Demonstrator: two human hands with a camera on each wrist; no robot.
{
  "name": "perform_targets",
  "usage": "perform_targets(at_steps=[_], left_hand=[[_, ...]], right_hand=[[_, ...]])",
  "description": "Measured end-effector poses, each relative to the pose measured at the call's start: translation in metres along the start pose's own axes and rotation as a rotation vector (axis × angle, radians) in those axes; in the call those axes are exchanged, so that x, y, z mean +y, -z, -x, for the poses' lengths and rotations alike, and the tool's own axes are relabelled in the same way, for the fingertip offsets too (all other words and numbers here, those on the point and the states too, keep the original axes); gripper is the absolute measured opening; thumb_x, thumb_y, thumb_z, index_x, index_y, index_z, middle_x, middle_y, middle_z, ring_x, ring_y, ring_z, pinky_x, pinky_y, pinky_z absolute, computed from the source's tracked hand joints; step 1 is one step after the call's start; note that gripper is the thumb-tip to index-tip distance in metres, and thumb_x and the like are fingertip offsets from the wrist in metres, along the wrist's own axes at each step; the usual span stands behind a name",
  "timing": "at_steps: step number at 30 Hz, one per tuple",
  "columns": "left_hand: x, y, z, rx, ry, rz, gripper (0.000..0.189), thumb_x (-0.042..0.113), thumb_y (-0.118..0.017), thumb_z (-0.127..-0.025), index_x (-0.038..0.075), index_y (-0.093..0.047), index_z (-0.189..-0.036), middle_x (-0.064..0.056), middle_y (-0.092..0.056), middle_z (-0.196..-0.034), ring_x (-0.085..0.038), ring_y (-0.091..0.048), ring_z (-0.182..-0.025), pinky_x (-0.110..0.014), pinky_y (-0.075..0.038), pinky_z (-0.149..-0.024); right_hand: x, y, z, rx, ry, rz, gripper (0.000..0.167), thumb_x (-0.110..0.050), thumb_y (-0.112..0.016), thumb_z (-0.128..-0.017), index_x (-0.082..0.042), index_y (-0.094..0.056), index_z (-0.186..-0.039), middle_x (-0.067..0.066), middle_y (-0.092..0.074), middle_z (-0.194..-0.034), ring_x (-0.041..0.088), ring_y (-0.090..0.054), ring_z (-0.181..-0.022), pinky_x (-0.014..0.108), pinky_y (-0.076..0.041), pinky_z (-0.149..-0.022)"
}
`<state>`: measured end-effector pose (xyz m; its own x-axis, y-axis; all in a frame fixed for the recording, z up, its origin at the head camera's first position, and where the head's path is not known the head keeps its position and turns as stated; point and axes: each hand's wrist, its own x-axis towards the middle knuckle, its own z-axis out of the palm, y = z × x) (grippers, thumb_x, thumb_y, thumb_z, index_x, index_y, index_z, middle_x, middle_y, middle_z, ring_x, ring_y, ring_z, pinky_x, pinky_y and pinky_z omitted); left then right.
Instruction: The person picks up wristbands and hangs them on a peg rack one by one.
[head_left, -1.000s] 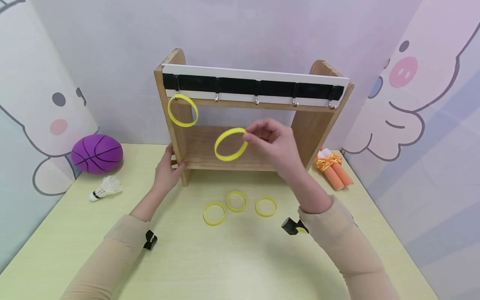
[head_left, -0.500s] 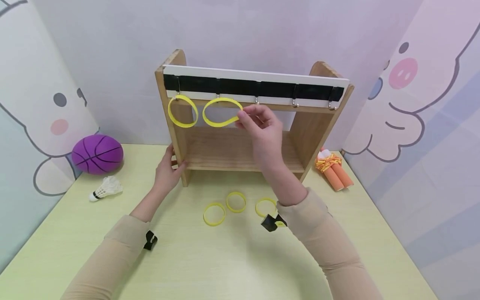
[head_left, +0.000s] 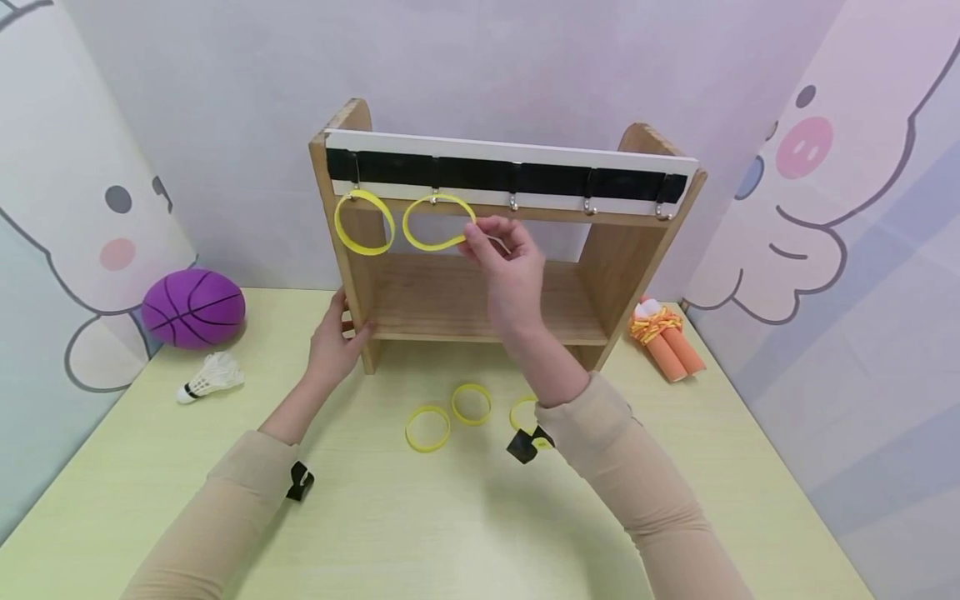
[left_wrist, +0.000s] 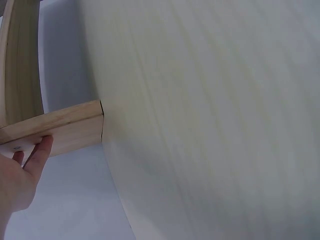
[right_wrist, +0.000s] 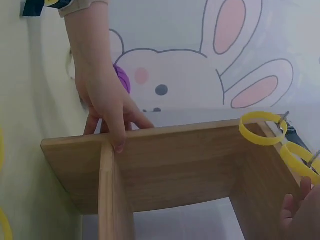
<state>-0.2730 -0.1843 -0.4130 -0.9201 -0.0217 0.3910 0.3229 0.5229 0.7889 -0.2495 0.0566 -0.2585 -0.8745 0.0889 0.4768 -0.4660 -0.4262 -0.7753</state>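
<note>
My right hand (head_left: 513,267) pinches a yellow wristband (head_left: 431,247) between thumb and fingers. The band is squeezed into a teardrop, its top by the second hook (head_left: 434,198) from the left; whether it is over the hook tip I cannot tell. Another yellow wristband (head_left: 365,250) hangs from the leftmost hook. Both bands also show in the right wrist view. My left hand (head_left: 332,342) holds the left side panel (right_wrist: 190,142) of the wooden rack (head_left: 480,308), thumb in front and fingers at the outer side. Several metal hooks line a black strip (head_left: 480,172) along the rack's top.
On the table (head_left: 405,525) before the rack lie three yellow wristbands (head_left: 471,423), one partly behind the right wrist's black mount (head_left: 522,447). A purple ball (head_left: 193,308) and a shuttlecock (head_left: 213,377) lie left. An orange bundle (head_left: 667,342) lies right.
My right hand has carried its wristband up and left from in front of the rack to the second hook, and the band has become squeezed. The left hand stays put.
</note>
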Motion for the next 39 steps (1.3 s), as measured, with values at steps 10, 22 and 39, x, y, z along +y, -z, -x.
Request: perform_targets(at_steps=[10,22,39], left_hand=[[0.001,0.0,0.0,0.0,0.007,0.0,0.07,0.019,-0.058,-0.092,0.016,-0.019,-0.151,-0.022,-0.044,-0.135,-0.042,-0.058,-0.107,-0.051,-0.057,-0.077],[0.0,0.0,0.0,0.006,0.009,0.0,0.069,0.019,-0.058,-0.092,0.017,-0.02,-0.15,-0.021,-0.045,-0.132,-0.041,-0.059,-0.107,-0.051,-0.057,-0.076],[-0.001,0.0,-0.001,0.007,-0.007,-0.007,0.07,0.019,-0.059,-0.092,0.017,-0.02,-0.15,-0.022,-0.045,-0.134,-0.042,-0.059,-0.106,-0.051,-0.057,-0.075]], right_hand=[[0.008,0.008,-0.002,-0.028,0.044,0.103,0.015,-0.007,-0.069,-0.085,-0.003,-0.062,-0.097,0.005,-0.062,-0.095,0.016,-0.06,-0.079,0.034,-0.057,-0.082],[-0.002,0.038,0.005,-0.078,0.105,0.386,0.022,-0.013,-0.071,-0.084,-0.002,-0.065,-0.102,0.009,-0.067,-0.105,0.015,-0.065,-0.086,0.024,-0.055,-0.081],[-0.01,0.102,0.015,-0.3,0.028,0.736,0.028,-0.017,-0.072,-0.084,-0.006,-0.065,-0.108,0.011,-0.066,-0.11,0.017,-0.062,-0.097,0.025,-0.054,-0.086]])
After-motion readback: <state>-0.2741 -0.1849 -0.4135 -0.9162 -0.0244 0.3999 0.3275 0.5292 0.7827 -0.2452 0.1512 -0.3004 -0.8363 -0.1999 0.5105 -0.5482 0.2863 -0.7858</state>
